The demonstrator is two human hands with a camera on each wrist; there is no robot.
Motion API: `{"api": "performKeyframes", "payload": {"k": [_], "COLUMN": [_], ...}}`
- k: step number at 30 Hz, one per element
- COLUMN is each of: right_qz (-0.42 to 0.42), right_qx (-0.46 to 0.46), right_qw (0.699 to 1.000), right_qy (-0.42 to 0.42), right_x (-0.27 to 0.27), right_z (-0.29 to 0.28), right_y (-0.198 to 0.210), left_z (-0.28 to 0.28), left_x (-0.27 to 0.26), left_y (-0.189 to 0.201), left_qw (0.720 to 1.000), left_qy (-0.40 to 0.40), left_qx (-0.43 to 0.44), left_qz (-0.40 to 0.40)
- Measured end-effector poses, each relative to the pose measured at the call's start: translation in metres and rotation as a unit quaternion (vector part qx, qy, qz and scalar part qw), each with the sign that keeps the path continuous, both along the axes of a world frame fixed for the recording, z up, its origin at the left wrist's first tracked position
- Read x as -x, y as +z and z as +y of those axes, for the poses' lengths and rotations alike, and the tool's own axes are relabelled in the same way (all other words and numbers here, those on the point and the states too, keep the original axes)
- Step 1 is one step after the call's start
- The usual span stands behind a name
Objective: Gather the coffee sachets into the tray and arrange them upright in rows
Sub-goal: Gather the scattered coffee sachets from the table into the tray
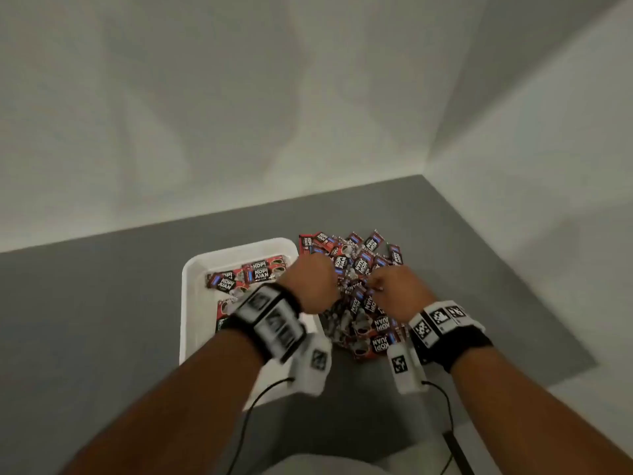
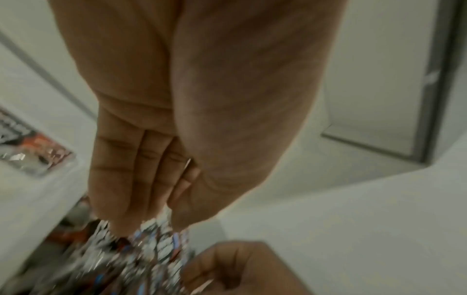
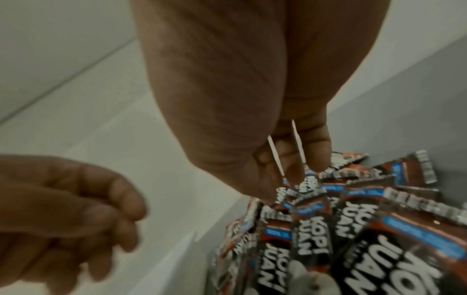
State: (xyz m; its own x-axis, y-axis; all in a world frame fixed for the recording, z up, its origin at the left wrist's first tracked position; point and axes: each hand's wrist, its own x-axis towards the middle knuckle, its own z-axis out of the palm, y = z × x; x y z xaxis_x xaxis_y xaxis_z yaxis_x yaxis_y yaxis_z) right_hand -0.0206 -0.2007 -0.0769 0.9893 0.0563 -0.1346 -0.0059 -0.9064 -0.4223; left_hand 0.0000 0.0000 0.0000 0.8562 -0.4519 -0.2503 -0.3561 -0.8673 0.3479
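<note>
1. Here, centre of the head view: white tray [image 1: 191, 303] on a grey table [image 1: 102, 303], a few sachets [image 1: 255, 274] lying flat inside it.
2. Just right of the tray: loose pile [image 1: 363, 296] of sachets on the table.
3. Left hand [image 1: 308, 286], over the pile's left edge beside the tray's right rim: fingers extended together in the left wrist view, tips at the sachets; grasp cannot be told.
4. Right hand [image 1: 394, 291], on the pile: fingers pinch 2 sachets [image 3: 290, 159] edge-on in the right wrist view.
5. Wristbands [image 1: 442, 323] with square markers on both wrists.
</note>
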Motion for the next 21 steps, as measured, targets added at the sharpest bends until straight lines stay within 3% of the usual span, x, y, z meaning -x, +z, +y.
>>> {"api": "performKeyframes", "payload": {"k": [5, 10, 17, 21], "right_qz": [0.048, 0.065, 0.051, 0.067], "right_qx": [0.019, 0.040, 0.082, 0.005], "right_qw": [0.997, 0.996, 0.991, 0.992], "right_qy": [-0.050, 0.045, 0.093, 0.103], "right_x": [0.001, 0.020, 0.017, 0.012], "right_z": [-0.009, -0.014, -0.016, -0.028], "right_y": [-0.010, -0.026, -0.035, -0.008], "left_z": [-0.052, -0.065, -0.063, -0.054], "left_x": [-0.012, -0.004, -0.015, -0.029], "left_y": [-0.051, -0.075, -0.059, -0.053], "left_qw": [0.994, 0.993, 0.995, 0.988], "left_qy": [0.010, 0.010, 0.066, 0.136], "left_qx": [-0.090, -0.117, -0.058, 0.034], "left_qz": [0.060, 0.023, 0.042, 0.062]}}
